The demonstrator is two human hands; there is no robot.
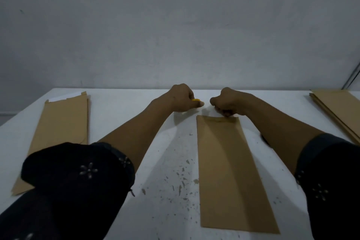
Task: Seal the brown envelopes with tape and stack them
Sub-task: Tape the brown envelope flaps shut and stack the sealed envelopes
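Observation:
A long brown envelope lies flat on the white table, running away from me, its far end folded over. My right hand is curled at that far end, fingertips touching the folded edge. My left hand is curled just left of it, gripping a small yellow thing, likely a tape roll, mostly hidden by the fingers. The two hands sit close together, a small gap between them.
A stack of brown envelopes lies at the left, one with a white strip at its far end. Another pile of brown envelopes lies at the far right edge. A grey wall stands behind the table. Dark specks mark the tabletop near me.

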